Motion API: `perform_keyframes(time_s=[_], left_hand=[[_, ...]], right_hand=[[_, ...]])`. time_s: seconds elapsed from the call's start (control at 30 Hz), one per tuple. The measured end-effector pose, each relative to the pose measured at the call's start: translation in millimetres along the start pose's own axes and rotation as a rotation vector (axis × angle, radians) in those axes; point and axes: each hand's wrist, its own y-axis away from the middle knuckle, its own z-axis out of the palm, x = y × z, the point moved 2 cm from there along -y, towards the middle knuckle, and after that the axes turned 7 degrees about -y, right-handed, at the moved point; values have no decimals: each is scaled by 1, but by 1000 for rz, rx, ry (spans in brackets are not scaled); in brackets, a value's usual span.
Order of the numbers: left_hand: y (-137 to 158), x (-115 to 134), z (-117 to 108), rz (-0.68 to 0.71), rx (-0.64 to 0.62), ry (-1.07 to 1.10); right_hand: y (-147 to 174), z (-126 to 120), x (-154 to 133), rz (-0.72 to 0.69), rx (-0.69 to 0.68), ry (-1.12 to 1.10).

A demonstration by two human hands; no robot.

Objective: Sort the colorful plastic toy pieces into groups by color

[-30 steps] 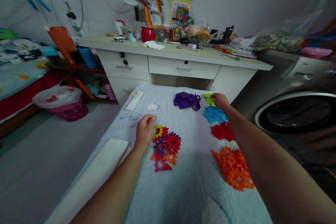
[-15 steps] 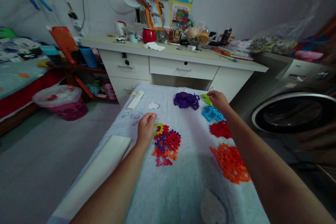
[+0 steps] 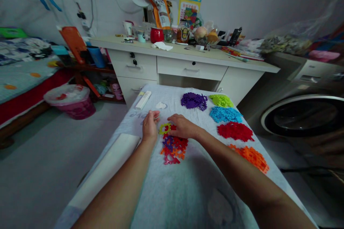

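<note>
The right hand (image 3: 184,126), thumb parted from fingers, is over the mixed pieces (image 3: 174,147); at its nine o'clock the left hand (image 3: 149,126) curls, whether pinching anything I can't tell.

The left grip (image 3: 149,126) and right grip (image 3: 184,126) are seen bare, as are both forearms (image 3: 118,182), smoothly tapered toward slimmer wrists (image 3: 198,133).

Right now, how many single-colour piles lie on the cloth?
5: purple pile at the far middle; green pile, blue pile, red pile, orange pile on the right, far to near. The right arm partly hides the last.
</note>
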Motion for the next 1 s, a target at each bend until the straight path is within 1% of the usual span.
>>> perform_keyframes(time_s=[0.1, 0.2, 0.33, 0.43, 0.53, 0.7, 0.77, 0.83, 0.93, 1.0], left_hand=[[-2, 0, -1, -56, 28, 71], [-2, 2, -1, -78, 34, 91], [-1, 3, -1, -75, 31, 79], [0, 3, 0, -52, 26, 60], [1, 3, 2, -15, -9, -5], [6, 4, 5, 65, -78, -96], [8, 4, 5, 81, -91, -111], [8, 3, 5, 93, -102, -126], [6, 1, 5, 109, -123, -142], [6, 0, 5, 119, -135, -155]], right_hand=[[-5, 12, -5, -18, -47, 60], [-7, 17, -9, -37, -65, 122], [-7, 19, -8, -11, -36, 156], [-5, 16, 0, 27, -5, 100], [0, 8, 16, 66, 66, 18], [18, -20, 53, 69, 274, -65], [29, -35, 71, 135, 353, -76], [40, -50, 90, 263, 449, -123], [55, -73, 121, 475, 604, -261], [63, -89, 142, 572, 709, -325]])
